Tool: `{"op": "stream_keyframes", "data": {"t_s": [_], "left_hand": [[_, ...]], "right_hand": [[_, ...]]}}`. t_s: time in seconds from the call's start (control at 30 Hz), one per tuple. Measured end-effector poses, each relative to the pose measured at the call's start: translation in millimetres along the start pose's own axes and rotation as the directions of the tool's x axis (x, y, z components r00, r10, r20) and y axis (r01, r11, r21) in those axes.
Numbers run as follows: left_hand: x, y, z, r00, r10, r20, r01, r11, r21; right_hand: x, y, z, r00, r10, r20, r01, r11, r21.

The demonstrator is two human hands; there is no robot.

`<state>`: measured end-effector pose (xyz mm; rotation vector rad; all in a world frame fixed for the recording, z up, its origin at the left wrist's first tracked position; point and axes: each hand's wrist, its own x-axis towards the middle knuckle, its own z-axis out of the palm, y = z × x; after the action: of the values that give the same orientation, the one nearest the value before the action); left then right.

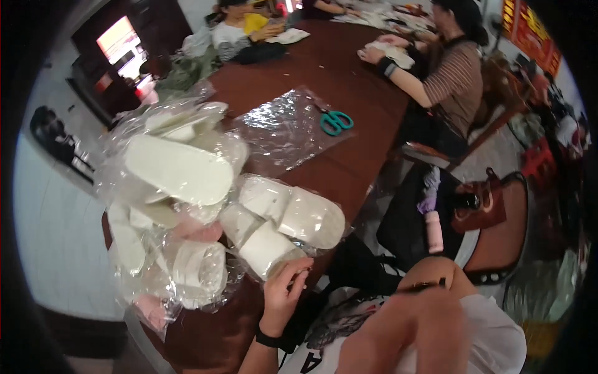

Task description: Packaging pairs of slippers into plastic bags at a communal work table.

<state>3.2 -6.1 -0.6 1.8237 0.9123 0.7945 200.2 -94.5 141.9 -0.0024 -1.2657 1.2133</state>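
Clear plastic packs of white slippers (pixel 283 227), pinched at the lower corner by the left hand (pixel 283 293), grip clamped on the wrap near the desk's (pixel 349 68) near edge. Right hand (pixel 405 330) blurred in the lower foreground, a thin dark object (pixel 423 286) seemingly pinched at its top; grip state impossible to tell. Two packs in the held bundle, at least three more heaped just left, exact count lost in crinkled film. One empty clear bag (pixel 289 128) lying flat further up the desk, one pair of teal scissors (pixel 336 121) on its far edge. One seated person in a striped top (pixel 451 81) at the right. One red-and-yellow sign (pixel 529 31) top right, cut off by the rim.
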Motion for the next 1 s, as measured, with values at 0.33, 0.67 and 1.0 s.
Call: {"op": "stream_keyframes", "data": {"t_s": [0.33,0.67,1.0], "left_hand": [[-2.8,8.9,-1.1,0.994,0.087,-0.068,-0.08,0.991,0.106],[-12.4,41.2,-17.2,0.987,0.155,-0.027,-0.15,0.977,0.152],[-7.8,0.0,-50.0,0.881,0.232,-0.412,-0.094,0.94,0.328]], "right_hand": [[-138.8,-49.3,-231.4,0.829,-0.123,-0.546,-0.56,-0.163,-0.813],[-160.9,-9.8,-253.2,0.665,-0.137,-0.734,-0.738,0.033,-0.674],[7.2,126.9,-136.0,0.904,0.384,0.187,0.169,0.081,-0.982]]}}
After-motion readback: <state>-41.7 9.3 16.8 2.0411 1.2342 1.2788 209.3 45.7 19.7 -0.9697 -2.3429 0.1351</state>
